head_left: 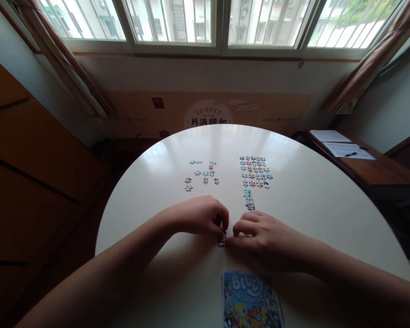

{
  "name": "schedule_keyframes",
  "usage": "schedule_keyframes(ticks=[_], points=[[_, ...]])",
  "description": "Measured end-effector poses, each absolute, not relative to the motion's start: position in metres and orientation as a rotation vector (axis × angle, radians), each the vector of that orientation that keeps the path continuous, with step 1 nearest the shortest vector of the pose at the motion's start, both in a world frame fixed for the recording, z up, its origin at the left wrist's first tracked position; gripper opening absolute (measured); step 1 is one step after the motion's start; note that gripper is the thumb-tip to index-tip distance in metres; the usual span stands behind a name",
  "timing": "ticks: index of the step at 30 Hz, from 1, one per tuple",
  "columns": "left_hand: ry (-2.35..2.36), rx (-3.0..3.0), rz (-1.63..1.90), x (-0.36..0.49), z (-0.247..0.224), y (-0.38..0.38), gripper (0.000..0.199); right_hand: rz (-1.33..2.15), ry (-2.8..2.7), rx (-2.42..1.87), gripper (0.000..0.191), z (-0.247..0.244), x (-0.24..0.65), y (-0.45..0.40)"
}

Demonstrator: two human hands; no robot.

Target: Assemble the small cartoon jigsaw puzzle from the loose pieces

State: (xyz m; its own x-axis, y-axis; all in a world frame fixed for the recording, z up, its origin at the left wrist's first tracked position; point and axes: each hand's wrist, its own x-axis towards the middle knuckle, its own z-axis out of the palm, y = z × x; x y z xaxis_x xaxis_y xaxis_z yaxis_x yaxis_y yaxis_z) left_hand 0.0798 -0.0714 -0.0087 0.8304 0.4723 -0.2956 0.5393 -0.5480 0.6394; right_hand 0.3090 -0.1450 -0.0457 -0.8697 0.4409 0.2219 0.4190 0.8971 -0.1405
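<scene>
On the white round table, a small column of joined jigsaw puzzle pieces (222,241) lies between my two hands. My left hand (200,215) is closed in a pinch at its upper end, and the fingertips partly cover a piece there. From the other side, my right hand (264,237) reaches in with its thumb tip touching the column's right edge. Its index finger is bent and a gap shows between it and the thumb. Just beyond the right hand stands a short joined strip of pieces (248,199).
Loose puzzle pieces (205,173) are scattered at the table's left middle. Rows of pieces (254,171) sit at the right. A blue Bluey picture sheet or box (251,300) lies near me. Papers and a pen (350,154) rest on a brown side table.
</scene>
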Motion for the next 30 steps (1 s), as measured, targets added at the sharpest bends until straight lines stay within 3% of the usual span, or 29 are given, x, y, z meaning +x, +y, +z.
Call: schedule_keyframes(ticks=[9,16,22,30], points=[[0.791,2.3,-0.128,0.082,-0.009,-0.073,0.006,0.129,-2.813,-0.644,0.03,-0.045,0.308,-0.145],[0.774,2.307,-0.141,0.079,-0.009,-0.072,0.012,0.151,-2.811,-0.653,0.024,-0.044,0.307,-0.145],[0.773,2.328,-0.004,0.069,-0.011,-0.055,0.026,0.161,-2.77,-0.648,0.035,-0.045,0.309,-0.144],[0.713,2.264,-0.161,0.061,-0.007,-0.047,0.028,0.218,-2.278,-0.755,0.032,-0.042,0.349,-0.108]])
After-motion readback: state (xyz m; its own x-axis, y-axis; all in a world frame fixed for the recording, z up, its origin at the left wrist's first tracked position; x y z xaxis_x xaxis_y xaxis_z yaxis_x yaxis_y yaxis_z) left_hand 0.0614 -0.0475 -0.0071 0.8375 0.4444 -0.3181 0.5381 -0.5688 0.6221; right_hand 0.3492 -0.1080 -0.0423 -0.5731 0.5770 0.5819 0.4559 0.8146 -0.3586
